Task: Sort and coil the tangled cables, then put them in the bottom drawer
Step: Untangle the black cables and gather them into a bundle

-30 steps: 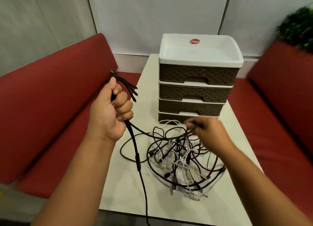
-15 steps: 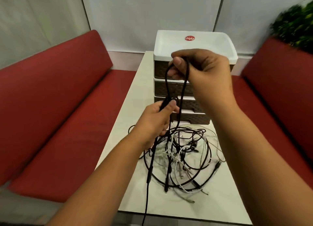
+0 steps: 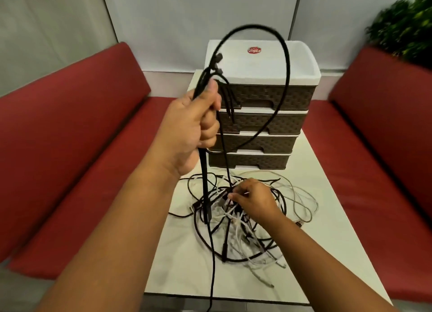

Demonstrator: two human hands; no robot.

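My left hand point(image 3: 194, 122) is fisted around a black cable point(image 3: 284, 61) that arches high before the drawer unit point(image 3: 261, 115). My right hand point(image 3: 253, 199) pinches strands in the black-and-white tangle point(image 3: 245, 232) mid-surface point(image 3: 339, 253); the pile's left loops reach that edge, bare surface right.

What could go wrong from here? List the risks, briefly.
1. The black cable gripped by the left hand arcs up and drops back into the tangled pile; pulling higher may tighten knots or drag the pile across the table.
2. Its loose plug ends dangle against the drawer unit and could snag a handle.
3. The right hand picks inside mixed strands, so it may grab the wrong one.
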